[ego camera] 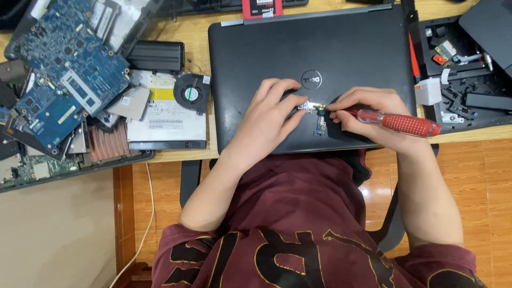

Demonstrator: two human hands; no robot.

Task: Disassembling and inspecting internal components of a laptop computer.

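Observation:
A closed black laptop [320,48] lies on the wooden desk in front of me. On its lid, my left hand [269,114] pinches a small blue circuit board with a metal part [318,118] and holds it down. My right hand [365,114] grips a screwdriver with a red transparent handle [405,124]. The screwdriver tip touches the top of the small board, right beside my left fingertips.
To the left lie blue motherboards [64,74], a cooling fan [192,93], an optical drive [168,125] and a copper heatsink [109,144]. A black battery [156,55] sits behind them. An opened black laptop chassis [469,69] with loose parts sits at the right.

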